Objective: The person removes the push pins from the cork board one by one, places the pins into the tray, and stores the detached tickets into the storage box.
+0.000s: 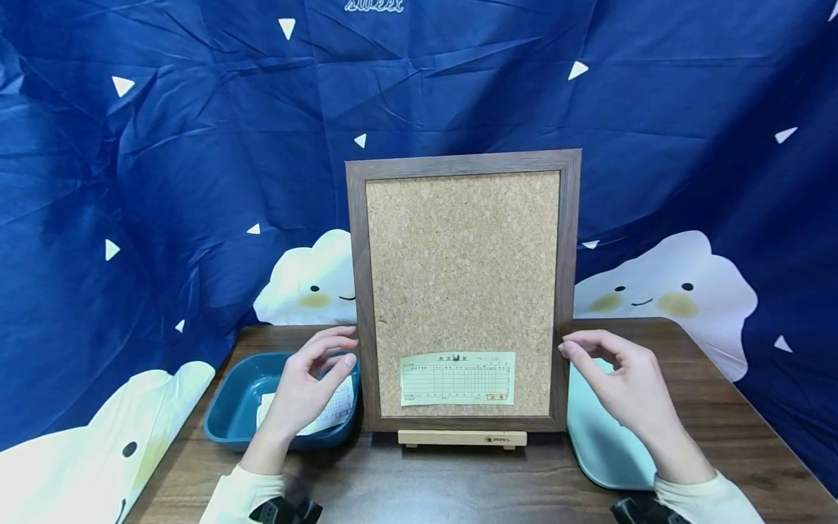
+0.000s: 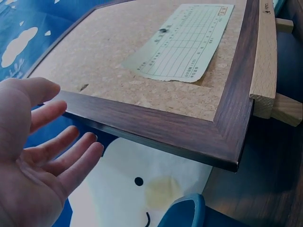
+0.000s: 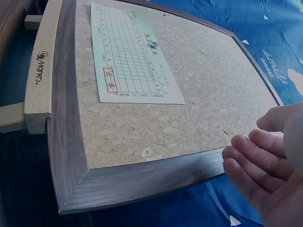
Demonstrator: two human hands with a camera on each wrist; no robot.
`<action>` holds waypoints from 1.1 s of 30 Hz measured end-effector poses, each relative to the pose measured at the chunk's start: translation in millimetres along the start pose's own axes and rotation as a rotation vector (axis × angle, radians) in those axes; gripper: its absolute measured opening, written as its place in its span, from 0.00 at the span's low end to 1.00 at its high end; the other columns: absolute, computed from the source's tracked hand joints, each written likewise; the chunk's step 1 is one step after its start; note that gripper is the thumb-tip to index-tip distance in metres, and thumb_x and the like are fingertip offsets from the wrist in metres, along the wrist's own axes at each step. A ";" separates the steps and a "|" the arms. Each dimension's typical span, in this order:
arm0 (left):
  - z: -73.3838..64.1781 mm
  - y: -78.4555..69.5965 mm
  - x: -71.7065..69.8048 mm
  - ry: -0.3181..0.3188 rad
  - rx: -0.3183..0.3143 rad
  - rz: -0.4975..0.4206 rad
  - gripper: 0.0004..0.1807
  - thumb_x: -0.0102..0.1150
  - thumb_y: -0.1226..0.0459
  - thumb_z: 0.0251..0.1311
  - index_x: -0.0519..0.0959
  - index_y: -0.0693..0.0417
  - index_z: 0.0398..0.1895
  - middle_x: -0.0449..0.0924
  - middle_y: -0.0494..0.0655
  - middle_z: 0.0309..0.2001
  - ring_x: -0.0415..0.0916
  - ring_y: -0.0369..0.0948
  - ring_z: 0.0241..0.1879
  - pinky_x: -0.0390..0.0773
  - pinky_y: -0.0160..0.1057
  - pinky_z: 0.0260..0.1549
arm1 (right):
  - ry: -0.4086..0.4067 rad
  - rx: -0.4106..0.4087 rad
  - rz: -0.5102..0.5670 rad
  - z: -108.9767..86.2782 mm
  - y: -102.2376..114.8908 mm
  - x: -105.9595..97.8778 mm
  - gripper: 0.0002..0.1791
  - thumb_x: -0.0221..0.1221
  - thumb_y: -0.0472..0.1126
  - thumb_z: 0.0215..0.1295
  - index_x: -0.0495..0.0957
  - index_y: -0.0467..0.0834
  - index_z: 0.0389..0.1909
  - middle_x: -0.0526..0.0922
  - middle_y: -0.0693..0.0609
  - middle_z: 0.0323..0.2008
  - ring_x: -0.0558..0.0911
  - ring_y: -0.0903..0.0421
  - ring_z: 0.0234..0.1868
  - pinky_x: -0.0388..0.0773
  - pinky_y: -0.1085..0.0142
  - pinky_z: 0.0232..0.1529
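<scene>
A corkboard (image 1: 465, 262) in a dark wood frame leans upright on a small wooden easel (image 1: 462, 437). Near its bottom, a pale green printed slip (image 1: 457, 386) hangs from one round pushpin (image 1: 456, 357) at its top edge. My left hand (image 1: 308, 378) is beside the board's left side, its fingers loosely bent and holding nothing. On the opposite side, my right hand (image 1: 618, 378) has its fingertips right at the frame's right edge. The right wrist view shows those fingers (image 3: 253, 161) loosely extended beside the frame, not wrapped round it.
A dark teal basin (image 1: 238, 397) with white paper slips (image 1: 334, 407) inside stands left of the board, partly behind my left hand. To the right lies a light turquoise tray (image 1: 609, 451), partly covered by my right hand. A blue cloth with clouds hangs behind the wooden table (image 1: 445, 487).
</scene>
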State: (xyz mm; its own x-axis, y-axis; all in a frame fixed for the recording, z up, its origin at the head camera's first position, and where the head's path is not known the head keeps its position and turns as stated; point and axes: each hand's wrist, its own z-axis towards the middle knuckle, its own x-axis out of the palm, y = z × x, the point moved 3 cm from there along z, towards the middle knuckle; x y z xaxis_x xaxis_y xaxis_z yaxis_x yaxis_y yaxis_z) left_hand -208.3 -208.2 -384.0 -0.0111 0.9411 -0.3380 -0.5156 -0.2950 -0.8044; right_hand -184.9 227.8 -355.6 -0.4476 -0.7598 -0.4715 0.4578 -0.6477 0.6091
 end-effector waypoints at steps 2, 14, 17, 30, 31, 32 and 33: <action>0.3 -0.7 1.3 0.010 -0.015 -0.002 0.12 0.64 0.69 0.74 0.85 0.59 0.57 0.79 0.53 0.70 0.81 0.35 0.64 0.81 0.30 0.60 | -0.001 -0.012 0.008 0.5 1.8 0.9 0.09 0.73 0.32 0.64 0.91 0.47 0.42 0.86 0.78 0.35 0.80 0.82 0.38 0.72 0.83 0.42; 3.9 2.5 10.7 0.019 -0.047 0.025 0.12 0.65 0.67 0.75 0.86 0.57 0.57 0.75 0.53 0.74 0.80 0.48 0.67 0.83 0.40 0.62 | 0.040 -0.049 0.010 4.0 11.0 9.7 0.09 0.72 0.33 0.67 0.91 0.49 0.44 0.90 0.69 0.37 0.80 0.82 0.40 0.73 0.81 0.41; 4.5 2.5 13.1 0.026 -0.051 0.010 0.12 0.65 0.67 0.75 0.86 0.56 0.57 0.73 0.54 0.75 0.80 0.53 0.66 0.82 0.41 0.62 | 0.049 -0.042 0.005 3.9 13.1 11.8 0.10 0.72 0.34 0.67 0.92 0.51 0.44 0.92 0.64 0.38 0.80 0.82 0.40 0.73 0.78 0.37; 4.5 3.8 24.9 0.059 -0.110 0.026 0.12 0.66 0.64 0.74 0.86 0.54 0.57 0.65 0.60 0.80 0.63 0.62 0.80 0.76 0.68 0.67 | 0.074 -0.140 0.047 5.1 18.8 26.3 0.12 0.69 0.26 0.65 0.90 0.46 0.44 0.94 0.50 0.37 0.83 0.79 0.39 0.76 0.83 0.45; 4.5 4.0 25.6 0.061 -0.112 0.028 0.12 0.66 0.64 0.74 0.86 0.53 0.57 0.65 0.60 0.80 0.61 0.62 0.80 0.76 0.69 0.67 | 0.077 -0.141 0.049 5.1 19.3 27.0 0.12 0.69 0.26 0.65 0.90 0.46 0.44 0.94 0.50 0.37 0.83 0.79 0.39 0.77 0.82 0.45; 4.4 4.2 26.2 0.061 -0.114 0.032 0.12 0.66 0.64 0.74 0.86 0.53 0.57 0.65 0.59 0.80 0.61 0.62 0.81 0.76 0.69 0.67 | 0.079 -0.142 0.052 4.9 19.7 27.5 0.12 0.69 0.26 0.66 0.90 0.45 0.44 0.94 0.50 0.38 0.83 0.79 0.39 0.77 0.82 0.45; 4.3 4.5 26.9 0.062 -0.115 0.034 0.12 0.66 0.64 0.74 0.86 0.52 0.56 0.65 0.59 0.80 0.60 0.61 0.81 0.76 0.69 0.67 | 0.082 -0.141 0.055 4.7 20.2 28.1 0.12 0.69 0.26 0.66 0.90 0.45 0.44 0.94 0.50 0.38 0.83 0.79 0.40 0.77 0.83 0.45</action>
State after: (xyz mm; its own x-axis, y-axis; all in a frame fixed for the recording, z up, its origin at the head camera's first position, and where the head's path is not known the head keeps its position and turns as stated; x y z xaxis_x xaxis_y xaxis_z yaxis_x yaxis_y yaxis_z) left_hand -214.7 -183.6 -394.6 0.0282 0.9193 -0.3925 -0.4142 -0.3466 -0.8416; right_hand -191.9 193.7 -353.6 -0.3574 -0.7924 -0.4943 0.5858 -0.6024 0.5422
